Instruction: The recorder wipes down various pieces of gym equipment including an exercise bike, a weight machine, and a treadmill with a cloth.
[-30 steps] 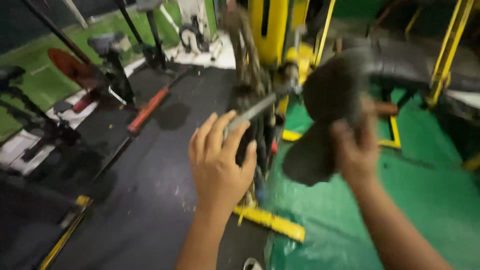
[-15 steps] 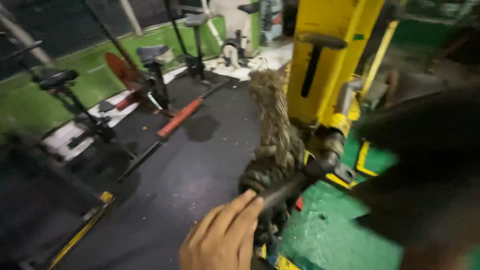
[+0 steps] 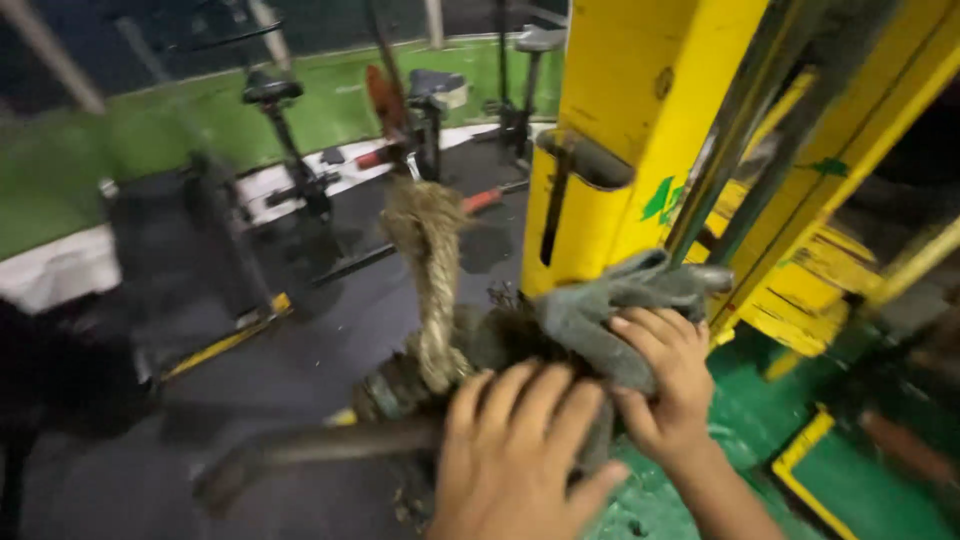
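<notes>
Looking down from the head camera, both bare hands work low against a tall yellow-painted steel machine post (image 3: 640, 110). The right hand (image 3: 665, 385) grips a crumpled grey cloth rag (image 3: 625, 300), fingers curled over its lower fold and pressing it against the foot of the post, beside two dark slanted metal rods (image 3: 740, 160). The left hand (image 3: 525, 460) lies with fingers spread and nearly flat, palm down on a dark metal bar handle (image 3: 310, 450) that runs out to the left; whether it truly closes around the bar cannot be told, since the palm hides the underside. Just left of the rag, a thick frayed tan rope (image 3: 432, 270) hangs upright and wraps into a grimy bundle at the base, touching the rag's edge. Beneath the hands the floor turns to green matting (image 3: 740, 400) edged by a yellow frame rail (image 3: 805, 445). Farther off, across black rubber flooring (image 3: 300, 340), stand blurred exercise bikes (image 3: 285, 140) before a strip of green turf (image 3: 150, 130).
</notes>
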